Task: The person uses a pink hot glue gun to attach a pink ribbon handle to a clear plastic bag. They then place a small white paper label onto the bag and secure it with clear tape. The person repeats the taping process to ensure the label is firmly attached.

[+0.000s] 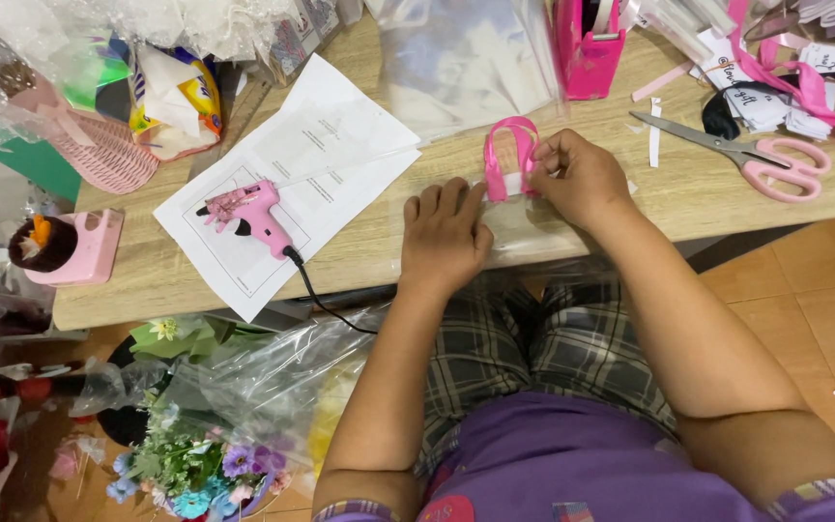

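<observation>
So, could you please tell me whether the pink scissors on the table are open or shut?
Shut: the pink scissors lie flat on the table, blades together in one point, handles touching.

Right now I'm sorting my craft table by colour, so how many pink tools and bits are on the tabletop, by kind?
Glue gun: 1
Scissors with pink handles: 1
Ribbon loop pinched in the right hand, with the left hand pressed flat beside it: 1
Pink box: 1
Pink basket: 1
Pink holder: 1
Total: 6
</observation>
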